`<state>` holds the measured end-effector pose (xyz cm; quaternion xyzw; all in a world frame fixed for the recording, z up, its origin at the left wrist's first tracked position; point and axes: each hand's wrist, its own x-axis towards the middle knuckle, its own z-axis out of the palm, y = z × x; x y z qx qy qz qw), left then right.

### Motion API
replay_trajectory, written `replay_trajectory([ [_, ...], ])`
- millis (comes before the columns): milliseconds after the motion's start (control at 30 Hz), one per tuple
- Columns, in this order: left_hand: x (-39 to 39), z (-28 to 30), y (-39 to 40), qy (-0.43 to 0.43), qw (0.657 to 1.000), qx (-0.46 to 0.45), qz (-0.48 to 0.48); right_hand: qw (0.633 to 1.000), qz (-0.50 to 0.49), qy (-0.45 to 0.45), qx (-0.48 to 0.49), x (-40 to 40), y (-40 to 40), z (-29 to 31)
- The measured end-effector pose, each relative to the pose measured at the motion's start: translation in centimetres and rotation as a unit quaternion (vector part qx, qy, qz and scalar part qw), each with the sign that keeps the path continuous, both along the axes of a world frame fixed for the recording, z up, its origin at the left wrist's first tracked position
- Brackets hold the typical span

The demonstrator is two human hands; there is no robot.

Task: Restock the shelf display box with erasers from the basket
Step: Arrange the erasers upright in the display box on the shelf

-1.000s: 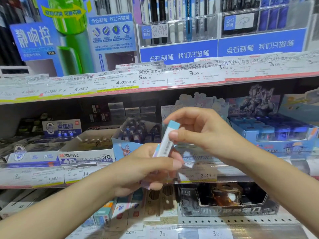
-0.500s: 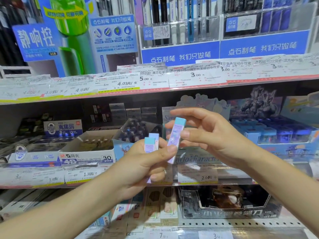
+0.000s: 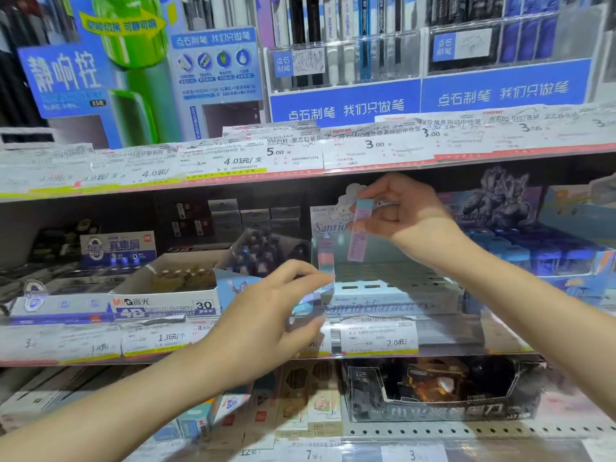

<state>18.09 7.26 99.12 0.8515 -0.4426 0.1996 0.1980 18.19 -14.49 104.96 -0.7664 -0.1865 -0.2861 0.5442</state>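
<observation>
My right hand [image 3: 405, 215] pinches a long pastel eraser [image 3: 359, 231] by its blue top end, so it hangs upright over the pale blue Sanrio display box [image 3: 383, 296] on the middle shelf. The box's slotted insert shows below the eraser. My left hand [image 3: 266, 323] is lower and to the left, in front of the box's front left corner, gripping more erasers [image 3: 308, 303]; these are blurred, and a blurred pastel streak stands above its fingertips. The basket is out of sight.
A white M&G 4B eraser box [image 3: 166, 295] stands left of the display box, and a blue box of goods [image 3: 550, 258] stands to its right. Price tags [image 3: 380, 336] line the shelf edge. A dark open box [image 3: 443, 391] sits on the shelf below.
My right hand has carried its eraser up and to the right, away from my left hand and over the display box. My left hand has dropped slightly with the other erasers.
</observation>
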Motion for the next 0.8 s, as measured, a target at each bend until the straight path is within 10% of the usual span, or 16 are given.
replay_trajectory([
  [800,0.1,-0.2,0.3,-0.011,0.995,0.102,-0.001,0.997,-0.009,0.02,-0.08,3.9,0.0,-3.0],
])
